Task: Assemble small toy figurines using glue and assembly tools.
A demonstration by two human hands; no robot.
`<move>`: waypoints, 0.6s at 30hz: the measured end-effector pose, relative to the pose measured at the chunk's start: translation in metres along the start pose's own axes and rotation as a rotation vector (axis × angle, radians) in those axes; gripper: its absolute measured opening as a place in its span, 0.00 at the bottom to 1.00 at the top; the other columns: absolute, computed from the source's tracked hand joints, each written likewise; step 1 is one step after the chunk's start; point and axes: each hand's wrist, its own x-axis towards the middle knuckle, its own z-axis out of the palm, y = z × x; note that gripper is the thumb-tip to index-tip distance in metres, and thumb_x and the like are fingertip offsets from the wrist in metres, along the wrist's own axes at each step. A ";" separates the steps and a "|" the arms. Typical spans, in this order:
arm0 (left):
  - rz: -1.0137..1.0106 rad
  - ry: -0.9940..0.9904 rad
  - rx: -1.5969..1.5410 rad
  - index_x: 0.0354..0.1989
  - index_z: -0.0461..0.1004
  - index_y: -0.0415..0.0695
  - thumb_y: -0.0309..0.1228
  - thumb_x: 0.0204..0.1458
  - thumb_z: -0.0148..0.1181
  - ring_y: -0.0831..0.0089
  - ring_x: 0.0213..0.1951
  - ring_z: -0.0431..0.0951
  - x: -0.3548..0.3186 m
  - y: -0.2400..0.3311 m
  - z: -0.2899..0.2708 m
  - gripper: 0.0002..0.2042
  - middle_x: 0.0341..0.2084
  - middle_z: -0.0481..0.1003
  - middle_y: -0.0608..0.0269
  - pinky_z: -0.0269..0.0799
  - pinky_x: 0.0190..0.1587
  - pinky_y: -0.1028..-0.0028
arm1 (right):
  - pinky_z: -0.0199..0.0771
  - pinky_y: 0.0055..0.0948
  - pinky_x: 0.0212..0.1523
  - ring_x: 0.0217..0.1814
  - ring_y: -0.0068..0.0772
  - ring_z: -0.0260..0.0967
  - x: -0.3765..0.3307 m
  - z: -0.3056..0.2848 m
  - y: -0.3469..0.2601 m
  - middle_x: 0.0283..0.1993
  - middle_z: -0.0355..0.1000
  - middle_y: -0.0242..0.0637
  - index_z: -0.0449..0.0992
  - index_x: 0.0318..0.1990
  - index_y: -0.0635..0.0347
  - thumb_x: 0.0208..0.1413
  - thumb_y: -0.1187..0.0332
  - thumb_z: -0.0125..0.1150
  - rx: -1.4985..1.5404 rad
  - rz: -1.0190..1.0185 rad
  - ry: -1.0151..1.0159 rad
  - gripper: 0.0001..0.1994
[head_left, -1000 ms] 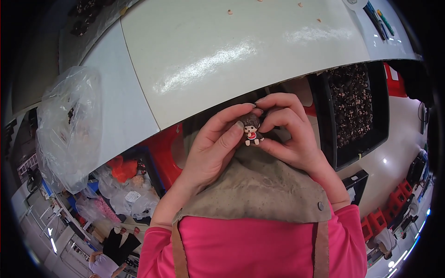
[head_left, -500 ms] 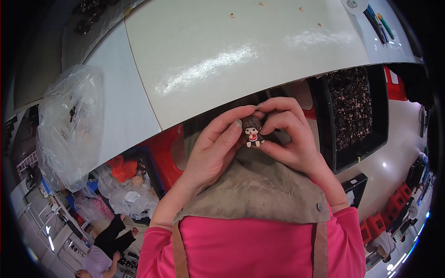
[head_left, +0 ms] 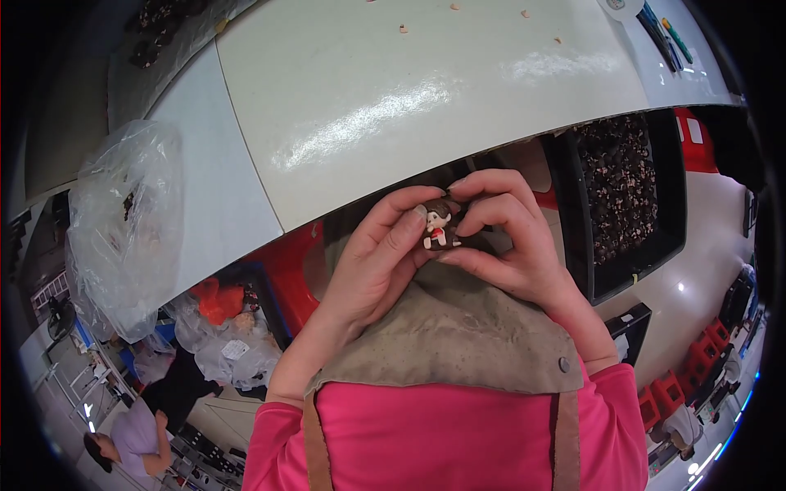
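Between my two hands is a small figurine (head_left: 438,227) with brown hair, a pale face and a red front, held just off the near table edge above my apron. It is tilted, its face toward the left. My left hand (head_left: 385,250) pinches it from the left, the thumb against its head and side. On the other side my right hand (head_left: 509,233) has curled fingers at its head and the thumb under its base. The fingertips of both hands nearly meet at the top. Part of the figurine's back and sides is covered by fingers.
A glossy pale table (head_left: 344,74) spans the area ahead, with small peach-coloured scraps. To the right stands a black crate (head_left: 671,204) full of small brown-and-pink pieces. A clear plastic bag (head_left: 123,237) hangs over the left edge. A person (head_left: 135,425) is at lower left.
The figurine has been turned in my fingers, from facing me upright to tilted and angled leftward. The person at lower left has moved.
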 end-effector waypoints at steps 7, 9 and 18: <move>-0.142 0.098 0.003 0.52 0.64 0.41 0.36 0.60 0.48 0.69 0.44 0.75 0.002 0.001 0.002 0.16 0.43 0.71 0.58 0.74 0.45 0.73 | 0.66 0.30 0.51 0.53 0.36 0.63 0.001 -0.001 -0.002 0.50 0.63 0.40 0.70 0.38 0.58 0.39 0.74 0.71 0.015 0.052 0.004 0.18; -0.152 0.103 0.013 0.52 0.64 0.40 0.36 0.60 0.48 0.68 0.44 0.75 0.002 0.000 0.003 0.16 0.43 0.71 0.57 0.74 0.46 0.73 | 0.66 0.30 0.51 0.53 0.36 0.63 0.001 -0.002 -0.002 0.50 0.63 0.40 0.70 0.38 0.58 0.39 0.74 0.71 -0.012 0.042 -0.012 0.18; -0.173 0.080 0.026 0.51 0.63 0.39 0.37 0.60 0.49 0.69 0.46 0.74 0.002 -0.006 0.002 0.17 0.43 0.71 0.56 0.71 0.50 0.71 | 0.66 0.30 0.49 0.51 0.35 0.64 -0.001 -0.006 -0.004 0.50 0.64 0.40 0.71 0.39 0.59 0.38 0.77 0.67 -0.011 0.072 -0.019 0.17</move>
